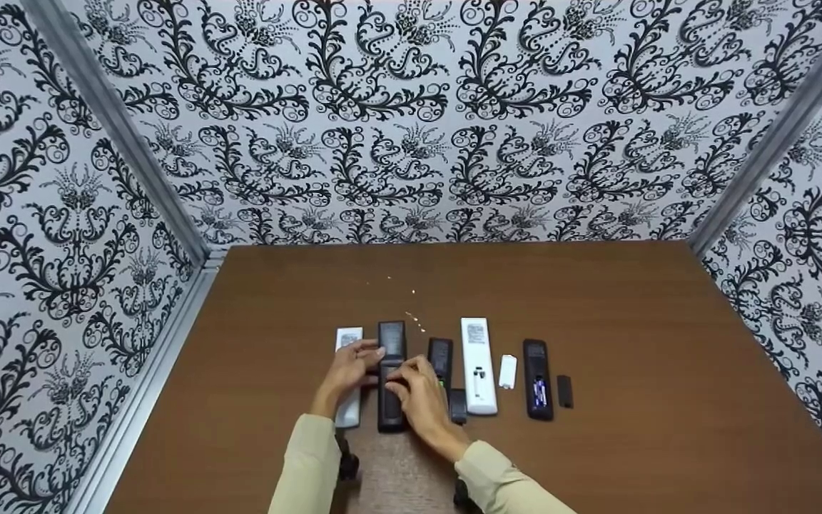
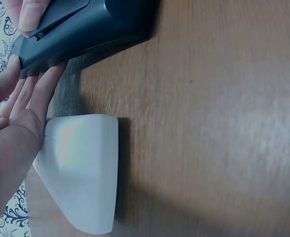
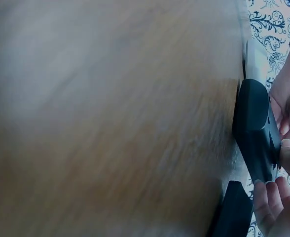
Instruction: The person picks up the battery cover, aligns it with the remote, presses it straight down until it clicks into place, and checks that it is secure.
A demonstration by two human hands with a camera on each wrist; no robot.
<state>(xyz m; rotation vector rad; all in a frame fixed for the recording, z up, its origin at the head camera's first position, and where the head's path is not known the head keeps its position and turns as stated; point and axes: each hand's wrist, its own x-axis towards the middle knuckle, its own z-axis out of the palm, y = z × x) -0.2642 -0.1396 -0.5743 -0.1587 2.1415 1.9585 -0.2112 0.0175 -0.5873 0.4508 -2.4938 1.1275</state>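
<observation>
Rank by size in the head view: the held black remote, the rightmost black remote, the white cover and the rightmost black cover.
1. Held black remote
2. Rightmost black remote
3. White cover and rightmost black cover: nearly alike, so unranked

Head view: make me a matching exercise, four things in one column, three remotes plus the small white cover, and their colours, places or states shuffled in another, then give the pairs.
Column one
1. Leftmost remote
2. Second remote from the left
3. Small white cover
4. Rightmost remote

Column two
A. Between the rightmost remote and a white remote
B. Battery compartment uncovered
C. Black, held by the left hand and right hand
D. White, partly hidden by the left hand

Pairs: 1-D, 2-C, 3-A, 4-B
</observation>
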